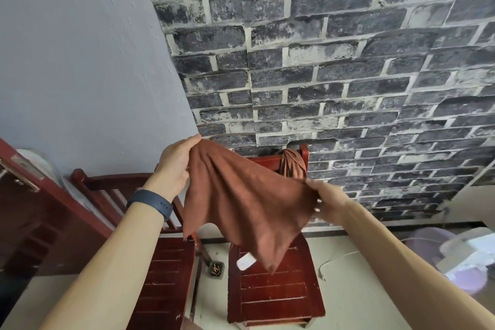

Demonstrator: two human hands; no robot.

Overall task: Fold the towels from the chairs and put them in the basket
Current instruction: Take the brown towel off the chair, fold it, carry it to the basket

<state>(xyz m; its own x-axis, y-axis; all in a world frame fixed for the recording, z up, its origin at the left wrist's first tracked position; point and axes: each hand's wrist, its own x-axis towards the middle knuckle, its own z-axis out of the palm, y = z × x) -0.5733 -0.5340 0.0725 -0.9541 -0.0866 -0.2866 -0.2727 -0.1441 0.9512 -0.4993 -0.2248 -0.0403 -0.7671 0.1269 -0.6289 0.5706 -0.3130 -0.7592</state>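
- The left hand (175,166) pinches one upper corner of a brown towel (241,201), with the fingers curled over the cloth edge and the thumb behind it.
- The right hand (325,199) grips the opposite edge of the same towel. It is slightly blurred, but the thumb lies on top of the cloth and the fingers are tucked beneath.
- The brown towel hangs in the air between the two hands, directly above the red slatted chair (273,295). It is spread out but creased, the left corner is held higher than the right, and its lowest corner dangles close over the chair's seat.
- A second towel (293,165), also brown, is bunched and draped over the top rail of that chair's backrest, beside the far post.
- A small white object (246,262) lies on the chair's seat near the front-left edge, partly under the dangling corner. What it is cannot be told.
- Another red chair (166,276) stands just beside the slatted chair, on the left hand's side.
- A floor drain (215,270) sits in the gap between the two chairs.
- A dark wristband (151,203) circles the left wrist.
- Behind the slatted chair rises a dark brick-pattern wall (321,61).
- A pale fan (463,257) stands on the floor well apart from the chair, on the right hand's side.
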